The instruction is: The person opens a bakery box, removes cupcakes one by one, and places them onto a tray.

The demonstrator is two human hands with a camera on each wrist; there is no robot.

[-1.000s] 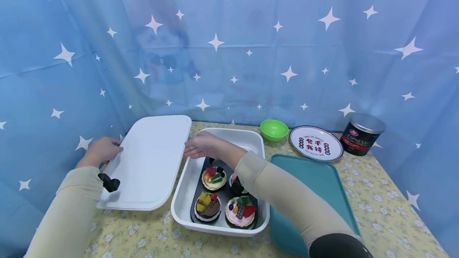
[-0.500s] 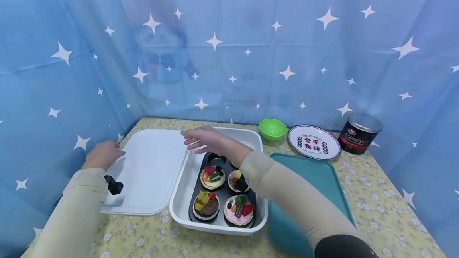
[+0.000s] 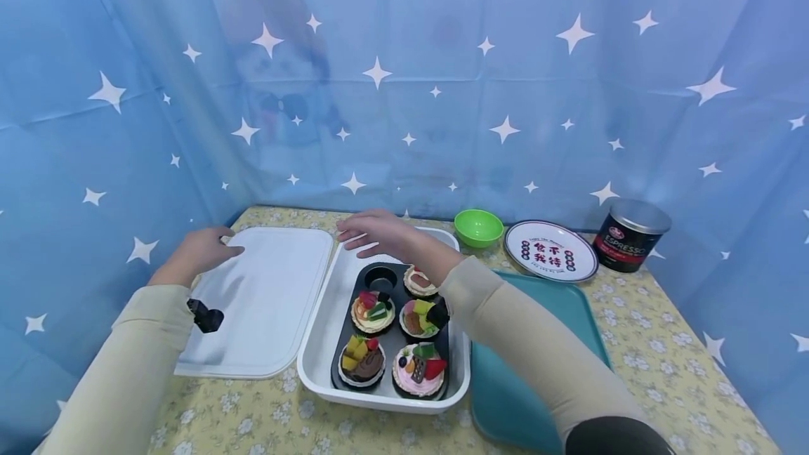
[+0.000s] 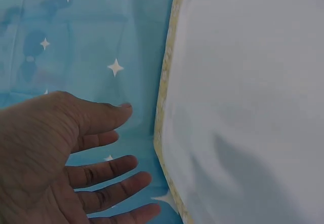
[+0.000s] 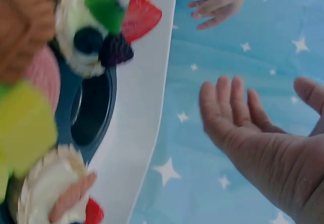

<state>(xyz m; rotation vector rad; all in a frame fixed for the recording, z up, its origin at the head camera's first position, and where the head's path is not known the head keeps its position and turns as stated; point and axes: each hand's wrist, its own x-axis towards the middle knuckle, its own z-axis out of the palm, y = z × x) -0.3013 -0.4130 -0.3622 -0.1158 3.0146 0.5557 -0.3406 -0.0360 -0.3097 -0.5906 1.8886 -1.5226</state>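
Observation:
A flat white lid (image 3: pixel 272 300) lies on the flowered tablecloth at the left. My left hand (image 3: pixel 205 255) hovers at its far left edge; in the left wrist view its fingers are spread apart from the lid and hold nothing. To the right stands a white rectangular box (image 3: pixel 379 400) with a dark muffin tin (image 3: pixel 385 338) inside. Several decorated cupcakes (image 3: pixel 420 369) sit in the tin's cups, and one cup (image 3: pixel 381 279) at the back left is empty. My right hand (image 3: pixel 385 234), fingers extended and holding nothing, is over the box's back left corner.
A teal tray (image 3: pixel 512 399) lies right of the box, partly under my right sleeve in this view. Behind stand a green bowl (image 3: pixel 478 229), a white plate (image 3: pixel 550 248) with red characters and a black espresso can (image 3: pixel 632 237). A blue star curtain (image 3: pixel 404 104) hangs behind.
The white lid, earlier raised and tilted between both hands, has come down flat on the table. Both hands have let go; the right one has drawn back to the right over the box.

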